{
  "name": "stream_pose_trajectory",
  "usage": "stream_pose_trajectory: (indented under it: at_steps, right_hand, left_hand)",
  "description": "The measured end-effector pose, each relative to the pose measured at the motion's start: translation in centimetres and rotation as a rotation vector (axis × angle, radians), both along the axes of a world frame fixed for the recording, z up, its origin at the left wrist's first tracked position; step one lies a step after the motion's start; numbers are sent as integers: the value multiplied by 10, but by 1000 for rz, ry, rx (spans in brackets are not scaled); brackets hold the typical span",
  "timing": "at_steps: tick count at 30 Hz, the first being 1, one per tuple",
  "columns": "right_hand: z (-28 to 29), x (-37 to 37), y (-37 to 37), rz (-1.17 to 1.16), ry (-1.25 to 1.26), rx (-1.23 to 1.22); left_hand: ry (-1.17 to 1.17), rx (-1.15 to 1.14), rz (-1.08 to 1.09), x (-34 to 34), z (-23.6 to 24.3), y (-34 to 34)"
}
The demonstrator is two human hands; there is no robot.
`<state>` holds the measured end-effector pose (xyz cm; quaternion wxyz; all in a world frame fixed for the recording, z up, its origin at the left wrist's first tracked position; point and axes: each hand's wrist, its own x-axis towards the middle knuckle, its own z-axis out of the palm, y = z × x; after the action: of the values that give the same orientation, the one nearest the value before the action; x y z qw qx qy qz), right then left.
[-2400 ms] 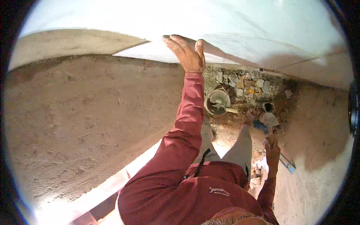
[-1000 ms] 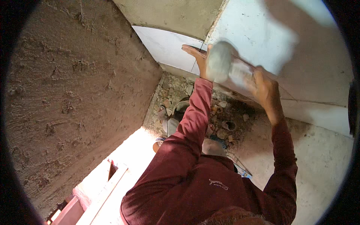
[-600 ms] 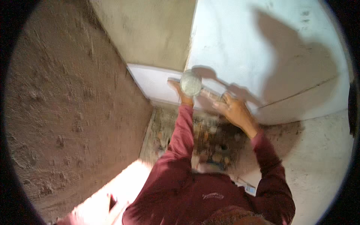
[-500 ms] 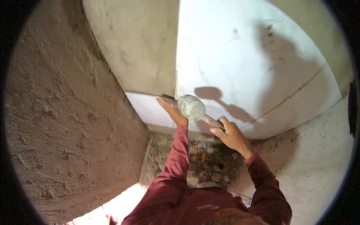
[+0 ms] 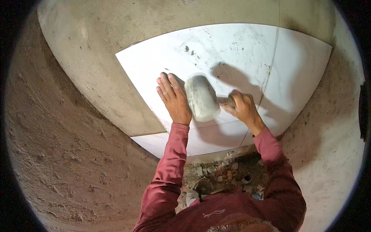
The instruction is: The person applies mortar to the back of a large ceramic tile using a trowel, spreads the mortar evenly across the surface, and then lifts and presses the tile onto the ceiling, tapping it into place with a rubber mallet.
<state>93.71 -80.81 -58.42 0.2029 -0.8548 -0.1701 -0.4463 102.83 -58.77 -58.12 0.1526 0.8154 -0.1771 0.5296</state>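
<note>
White marbled wall tiles cover part of the wall in front of me. My left hand rests against the large tile, palm toward it and fingers stretched out. Just right of that hand is a mallet with a thick, worn grey head, slightly blurred. My right hand is wrapped around its handle. Whether the head touches the tile, I cannot tell. Below runs a row of narrower tiles, with a joint line between it and the large tile.
Rough brown plaster wall rises on the left. Bare grey-beige wall surrounds the tiles above and to the left. Rubble lies on the floor beneath them, with a small round hole or pipe end. Another pale wall stands at right.
My left hand has moved from the lower tiles near the corner up onto the large tile. The mallet in my right hand has moved along the tiles with it, and the view has shifted.
</note>
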Motion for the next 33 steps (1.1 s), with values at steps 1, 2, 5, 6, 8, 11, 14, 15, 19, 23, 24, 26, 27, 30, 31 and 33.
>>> stream_pose_trajectory:
  at_steps: [1,2,5,6,8,11,14,15,19,23,24,26,27,30,31,33]
  right_hand:
    - [4,6,-8,-108,118,36]
    - [4,11,-15,-78,174,129]
    - [-7,2,-7,29,-15,115]
    - [-9,11,-17,114,-133,139]
    - [-13,17,-49,-2,-28,123]
    - [-9,-17,-51,-50,134,166]
    - [-27,-35,-73,44,214,273]
    - [-38,-49,-81,50,171,252]
    - [-111,-112,-116,18,492,455]
    - [-161,-163,-132,18,699,711]
    - [-181,-175,-142,-2,649,697]
    - [-190,-194,-145,-54,675,906]
    - [-209,-209,-156,-95,688,1003]
    - [-292,-240,-201,-460,695,302]
    - [-301,-240,-210,-564,665,32]
    - [-311,-231,-223,-568,519,7]
  left_hand:
    - [31,-19,-97,-7,9,-3]
    - [37,-1,-72,-6,9,-4]
    - [-14,24,-27,6,-4,13]
    - [14,-6,-5,4,1,11]
    - [33,-24,12,9,1,-2]
    - [83,23,24,-2,2,6]
    - [45,56,56,2,10,-7]
    - [31,111,24,1,12,-16]
    - [100,405,-202,-8,52,-115]
    - [-217,534,-156,23,95,-212]
    - [-218,535,-208,18,108,-239]
    - [-292,558,-227,19,118,-274]
    - [-304,542,-269,20,115,-287]
    - [-298,472,-252,16,104,-312]
    - [-296,468,-252,17,99,-315]
    - [-278,481,-227,17,89,-316]
